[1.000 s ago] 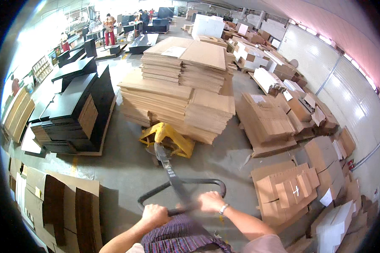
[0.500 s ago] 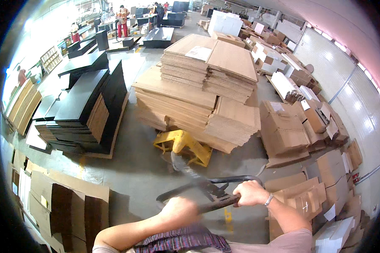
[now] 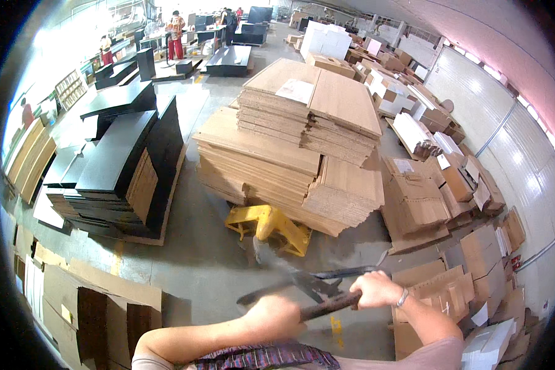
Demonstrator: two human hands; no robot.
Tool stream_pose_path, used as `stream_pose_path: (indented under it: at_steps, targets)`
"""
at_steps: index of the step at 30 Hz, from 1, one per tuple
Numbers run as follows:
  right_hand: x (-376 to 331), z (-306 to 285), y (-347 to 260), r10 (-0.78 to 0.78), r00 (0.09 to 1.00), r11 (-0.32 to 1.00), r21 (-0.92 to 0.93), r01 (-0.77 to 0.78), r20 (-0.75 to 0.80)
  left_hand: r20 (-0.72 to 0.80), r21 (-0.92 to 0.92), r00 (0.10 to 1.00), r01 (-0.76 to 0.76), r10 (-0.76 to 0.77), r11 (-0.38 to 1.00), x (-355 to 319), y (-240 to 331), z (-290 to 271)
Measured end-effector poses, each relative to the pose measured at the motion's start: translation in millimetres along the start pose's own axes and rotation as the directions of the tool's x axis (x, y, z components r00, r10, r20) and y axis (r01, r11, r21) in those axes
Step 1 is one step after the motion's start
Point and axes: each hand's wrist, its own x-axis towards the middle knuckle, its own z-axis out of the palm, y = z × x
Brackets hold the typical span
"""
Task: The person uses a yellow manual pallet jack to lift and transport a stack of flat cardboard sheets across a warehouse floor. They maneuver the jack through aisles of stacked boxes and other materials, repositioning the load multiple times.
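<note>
Both my hands grip the dark handle (image 3: 330, 304) of a yellow pallet jack (image 3: 269, 228). My left hand (image 3: 276, 316) is closed round the handle's left end, a little blurred. Round the right end wraps my right hand (image 3: 376, 288), with a bracelet at the wrist. From the handle the shaft slants forward to the yellow base. Over the base rises a tall load of stacked brown boards (image 3: 259, 145), with a second stack (image 3: 345, 102) on top and a white sheet (image 3: 296, 90) lying on it. The forks are hidden beneath the load.
To the left stands a pallet of black panels (image 3: 114, 151). Open cardboard boxes (image 3: 98, 314) sit at the near left. Cartons (image 3: 416, 194) and flattened cardboard (image 3: 435, 296) line the right side. People (image 3: 175, 34) are at the far left, near black panels.
The handle and both hands have shifted slightly right in the picture. The load and jack appear slightly lower, as do the black panels.
</note>
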Motion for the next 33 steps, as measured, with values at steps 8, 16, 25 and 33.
stream_pose_path:
  at_steps: [8,16,25,33]
  targets:
    - [2,26,-93,0.057,0.996,0.996,0.068,-0.052,-0.064,0.034,0.118,0.997,-0.07,0.066,0.991,-62,-67,-8]
    - [25,27,-251,0.19,0.95,0.956,0.268,-0.121,-0.248,-0.029,0.322,0.999,0.048,-0.041,0.945,-142,-168,-54]
    - [38,35,-267,0.362,0.853,0.925,0.261,-0.277,-0.377,-0.124,0.303,0.981,-0.107,0.151,0.947,-139,-196,-55]
    - [27,49,-280,0.422,0.828,0.898,0.294,-0.326,-0.37,-0.225,0.341,0.973,0.024,0.057,0.94,-165,-169,-38]
